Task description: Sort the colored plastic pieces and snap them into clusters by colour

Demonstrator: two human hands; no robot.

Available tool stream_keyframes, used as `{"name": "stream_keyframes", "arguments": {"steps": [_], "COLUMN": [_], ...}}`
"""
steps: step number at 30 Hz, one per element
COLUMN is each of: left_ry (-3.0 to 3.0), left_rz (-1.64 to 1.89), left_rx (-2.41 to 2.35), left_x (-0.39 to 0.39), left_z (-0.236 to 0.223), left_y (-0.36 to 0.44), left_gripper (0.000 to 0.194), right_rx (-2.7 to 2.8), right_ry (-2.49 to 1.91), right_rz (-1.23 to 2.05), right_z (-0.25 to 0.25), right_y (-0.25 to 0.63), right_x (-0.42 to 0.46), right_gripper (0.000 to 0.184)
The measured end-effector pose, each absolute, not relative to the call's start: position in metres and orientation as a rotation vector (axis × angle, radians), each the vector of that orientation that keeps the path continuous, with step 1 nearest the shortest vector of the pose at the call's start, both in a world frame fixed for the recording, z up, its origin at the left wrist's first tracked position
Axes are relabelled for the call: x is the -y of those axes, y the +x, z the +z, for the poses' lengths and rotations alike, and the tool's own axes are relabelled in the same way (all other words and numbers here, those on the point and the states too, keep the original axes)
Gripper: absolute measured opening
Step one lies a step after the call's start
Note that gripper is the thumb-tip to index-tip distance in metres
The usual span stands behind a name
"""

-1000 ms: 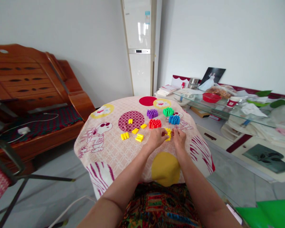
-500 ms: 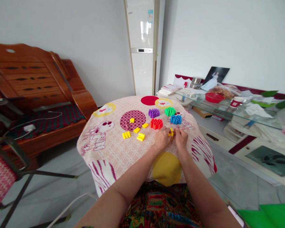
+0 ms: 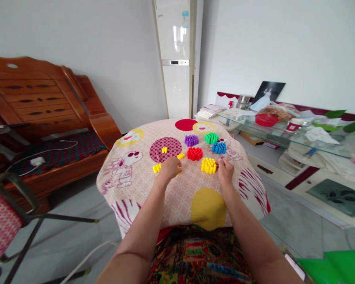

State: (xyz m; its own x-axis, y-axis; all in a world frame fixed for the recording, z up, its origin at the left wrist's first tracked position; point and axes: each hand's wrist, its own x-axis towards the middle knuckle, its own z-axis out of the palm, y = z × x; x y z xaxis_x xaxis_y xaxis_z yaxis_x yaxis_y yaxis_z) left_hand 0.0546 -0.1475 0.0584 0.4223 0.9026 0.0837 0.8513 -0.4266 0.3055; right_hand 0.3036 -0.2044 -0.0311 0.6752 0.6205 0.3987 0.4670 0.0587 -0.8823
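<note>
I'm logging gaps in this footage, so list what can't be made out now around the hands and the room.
1. Head view: what lies beneath the left hand, and whether it grips anything; that hand hides it.
2. Head view: whether the right hand touches the yellow cluster; too small.
3. Head view: the rest of the pink chair; cut by the left edge.
4. Head view: print on the blue sticker; too small.

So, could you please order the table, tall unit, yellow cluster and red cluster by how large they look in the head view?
1. Table
2. Tall unit
3. Yellow cluster and red cluster: nearly alike, the yellow one nearer, so unranked
</note>
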Motion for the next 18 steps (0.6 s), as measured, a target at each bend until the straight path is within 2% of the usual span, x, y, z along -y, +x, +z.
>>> {"name": "stream_keyframes", "arguments": {"steps": [4, 7, 12, 18], "left_ry": [2.432, 2.379, 2.232, 2.203], "left_rz": [0.360, 0.515, 0.776, 0.818], "left_rx": [-1.548, -1.551, -1.578, -1.522], "left_x": [0.142, 0.141, 0.148, 0.156], "left_z": [0.054, 0.054, 0.049, 0.031], "left_y": [0.050, 0.055, 0.083, 0.113], "left_gripper": [0.011, 0.007, 0.014, 0.016], "right_rx": [0.924, 0.915, 0.907, 0.922], "right_ry": [-1.569, -1.569, -1.576, -1.587], "right_rz": [0.150, 0.161, 0.164, 0.147], "right_z": [-0.030, -0.030, -0.031, -0.028], "right_y": [0.304, 0.304, 0.304, 0.302], "right_x": [0.206, 0.206, 0.205, 0.206], "right_gripper": [0.037, 0.036, 0.036, 0.036]}}
